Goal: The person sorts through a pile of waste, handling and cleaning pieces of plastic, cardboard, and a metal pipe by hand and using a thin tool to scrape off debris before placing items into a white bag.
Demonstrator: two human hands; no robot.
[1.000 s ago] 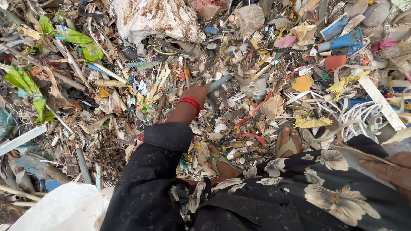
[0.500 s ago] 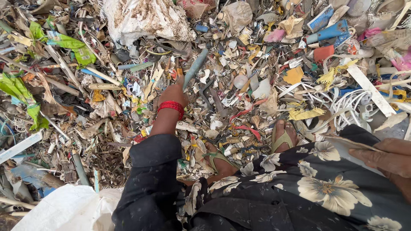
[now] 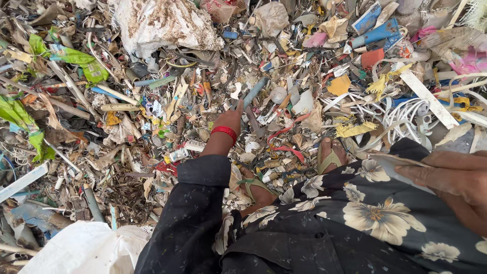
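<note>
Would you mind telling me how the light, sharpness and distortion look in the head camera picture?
Head view: soft, even daylight with faint shadows and no strong glare; the left hand on the bluish strip is sharp; the right hand at the edge looks large and slightly soft; the wide lens stretches the corners.

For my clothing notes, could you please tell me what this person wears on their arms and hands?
The left hand is bare, with a red bangle at the wrist and a long dark sleeve with faint specks. The right hand is bare too; its wrist and sleeve are out of view.
</note>
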